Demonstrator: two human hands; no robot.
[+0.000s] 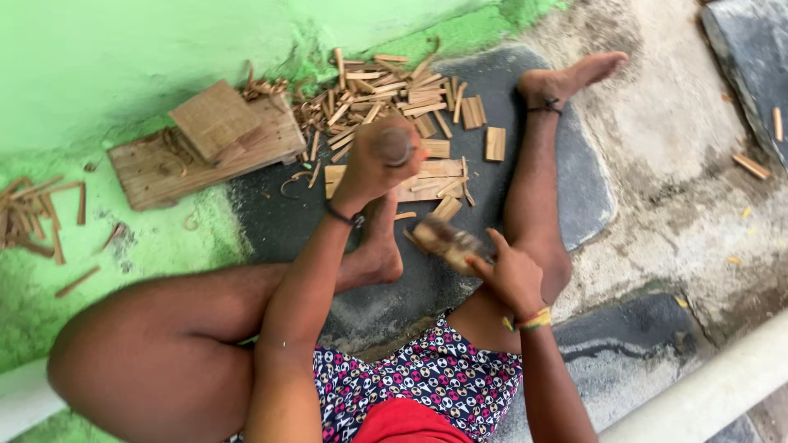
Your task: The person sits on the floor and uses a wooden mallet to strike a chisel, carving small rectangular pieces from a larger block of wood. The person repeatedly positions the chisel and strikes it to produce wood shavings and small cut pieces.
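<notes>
Evidently the left hand (379, 160) was clenched in a fist around a rounded wooden handle (394, 144), its fingers wrapped tight and pressed together so that only the blunt butt end showed above the knuckles; what lay below the grip could not be told. The right hand (510, 275) held a short block of wood (447, 240), the thumb on top and the other fingers curled beneath, pinching it at its near end so the far end jutted out beyond the fingertips, toward the left foot (379, 250). Judged from its look, the block was light, stiff and dry (rough-grained, so unlikely to slip), and probably prone to splitting along the grain; a hold at the near end, clear of the free end, seemed the sound place. The handle seemed solid and smooth, best gripped full-fisted as it was. Beyond the left knuckles lay a heap of split wood slips (402, 94) on the dark stone slab (271, 217), and well off past the thumb side sat a wooden board (205, 148) against the green floor (123, 57)
</notes>
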